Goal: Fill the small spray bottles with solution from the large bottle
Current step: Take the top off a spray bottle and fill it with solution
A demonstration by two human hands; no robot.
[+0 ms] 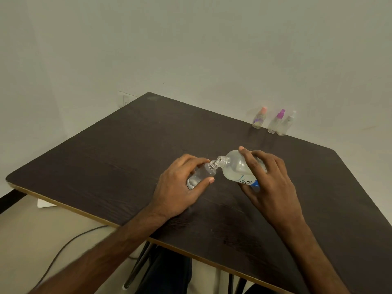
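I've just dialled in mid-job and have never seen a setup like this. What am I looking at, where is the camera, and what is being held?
There is no machine here. These are a person's two bare hands, seen from a single camera worn on the head, looking forward and down. The left hand holds a small clear bottle, tilted, with its top off. The right hand grips the large bottle, tipped so that its open mouth meets the small one's mouth. Both are over a dark table. At the table's far edge stand three more small spray bottles with their tops on: a pink-topped bottle, a purple-topped bottle and a white-topped bottle.
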